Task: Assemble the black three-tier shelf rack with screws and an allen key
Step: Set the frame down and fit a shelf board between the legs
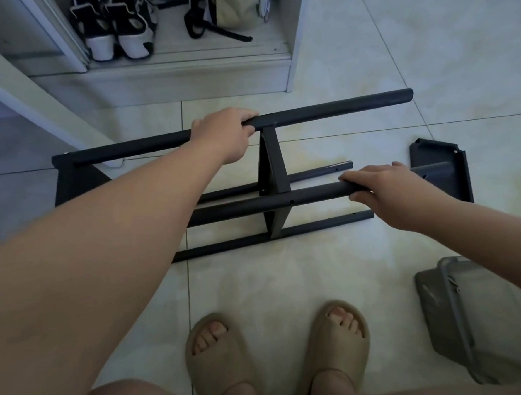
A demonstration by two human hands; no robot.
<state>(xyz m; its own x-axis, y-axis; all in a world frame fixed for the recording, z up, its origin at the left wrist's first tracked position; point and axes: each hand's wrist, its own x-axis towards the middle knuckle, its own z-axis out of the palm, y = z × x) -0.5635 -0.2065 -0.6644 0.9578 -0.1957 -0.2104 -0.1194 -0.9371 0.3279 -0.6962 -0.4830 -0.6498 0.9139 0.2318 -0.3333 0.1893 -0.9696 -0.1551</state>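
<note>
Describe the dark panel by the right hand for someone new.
On the tiled floor, look just beyond the right hand, past the rack frame's right end. The dark panel is there: a flat plate with notched corners, unlike the round tubes and the paler grey bin nearer the slippers.

The rack tubes [324, 109] across the middle of the frame look like metal with a smooth, matt dark-grey coat. The shelf panel [453, 179] at the right edge has the same matt dark finish. The floor [288, 281] is pale, glossy tile with thin grout lines. The 2 slippers [214, 362] at the bottom look like matt beige foam. The bin [486, 311] at lower right is dull grey plastic. The bag [235, 9] at the top looks like cream cloth.
</note>
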